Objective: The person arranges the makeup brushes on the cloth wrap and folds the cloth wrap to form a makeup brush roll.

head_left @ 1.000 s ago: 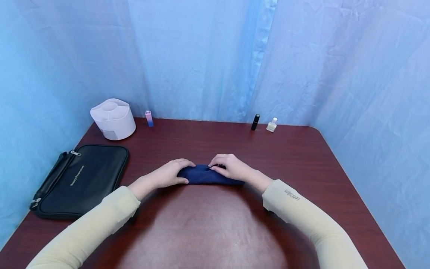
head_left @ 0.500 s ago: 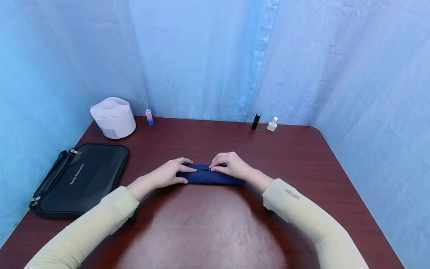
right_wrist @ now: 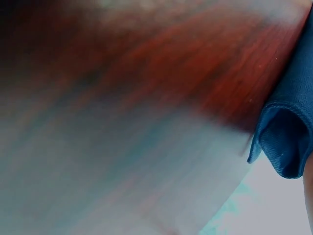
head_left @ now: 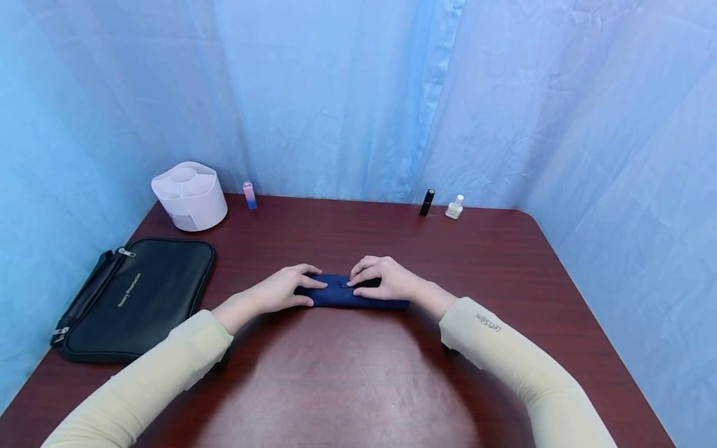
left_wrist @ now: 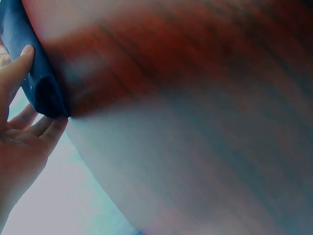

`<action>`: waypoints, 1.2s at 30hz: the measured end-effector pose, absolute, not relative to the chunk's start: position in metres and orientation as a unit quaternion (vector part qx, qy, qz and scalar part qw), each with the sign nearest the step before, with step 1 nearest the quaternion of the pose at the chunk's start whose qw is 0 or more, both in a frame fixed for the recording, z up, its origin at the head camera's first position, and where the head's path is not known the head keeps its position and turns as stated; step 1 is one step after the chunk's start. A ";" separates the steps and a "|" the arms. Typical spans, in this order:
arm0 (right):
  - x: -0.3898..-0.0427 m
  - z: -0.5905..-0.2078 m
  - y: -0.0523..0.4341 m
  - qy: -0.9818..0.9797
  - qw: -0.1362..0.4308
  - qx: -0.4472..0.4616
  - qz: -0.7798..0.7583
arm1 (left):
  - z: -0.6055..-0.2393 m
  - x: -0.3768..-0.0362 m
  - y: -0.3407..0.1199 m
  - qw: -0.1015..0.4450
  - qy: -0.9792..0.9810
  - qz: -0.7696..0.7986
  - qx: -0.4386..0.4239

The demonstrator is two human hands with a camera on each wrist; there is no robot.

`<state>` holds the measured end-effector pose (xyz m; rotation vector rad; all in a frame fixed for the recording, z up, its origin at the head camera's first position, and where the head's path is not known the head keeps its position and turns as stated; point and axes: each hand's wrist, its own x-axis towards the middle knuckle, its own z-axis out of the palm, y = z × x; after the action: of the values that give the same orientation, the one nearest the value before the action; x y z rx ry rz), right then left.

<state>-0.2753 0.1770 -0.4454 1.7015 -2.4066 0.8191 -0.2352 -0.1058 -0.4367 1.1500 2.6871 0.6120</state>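
- The left hand [head_left: 280, 290] grips the left end of the navy pouch [head_left: 342, 292]; the right hand [head_left: 386, 279] pinches its top.
- Only the right wrist view shows the pouch's open end [right_wrist: 283, 142].
- The right fingers have slid slightly left along the pouch.
- Bare table [head_left: 347, 373] lies in front of the pouch; the black case [head_left: 134, 298] sits well left.

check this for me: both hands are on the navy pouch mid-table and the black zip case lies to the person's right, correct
Not quite. In the head view the black zip case lies to the person's left, near the table edge. The rest holds: the left hand and right hand both rest on the navy pouch mid-table.
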 end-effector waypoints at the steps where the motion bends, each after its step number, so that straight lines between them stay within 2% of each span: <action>1: -0.275 -0.446 0.177 -0.788 0.035 0.555 0.263 | -0.437 -0.235 -0.106 0.077 0.898 0.204 0.382; 6: -0.272 -0.444 0.174 -0.810 0.009 0.544 0.218 | -0.436 -0.236 -0.106 0.079 0.901 0.208 0.373; 17: -0.267 -0.439 0.163 -0.841 0.023 0.504 0.197 | -0.437 -0.239 -0.106 0.084 0.901 0.217 0.366; 26: -0.274 -0.441 0.163 -0.824 0.025 0.518 0.227 | -0.437 -0.240 -0.108 0.084 0.898 0.221 0.372; 32: -0.273 -0.437 0.160 -0.841 0.009 0.508 0.189 | -0.435 -0.239 -0.108 0.079 0.895 0.229 0.374; 36: -0.270 -0.435 0.157 -0.850 0.018 0.505 0.149 | -0.434 -0.240 -0.108 0.078 0.895 0.229 0.374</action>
<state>-0.2699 0.1568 -0.4349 1.5678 -2.6396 0.4623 -0.2397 -0.1078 -0.4344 1.1213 2.6812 0.6872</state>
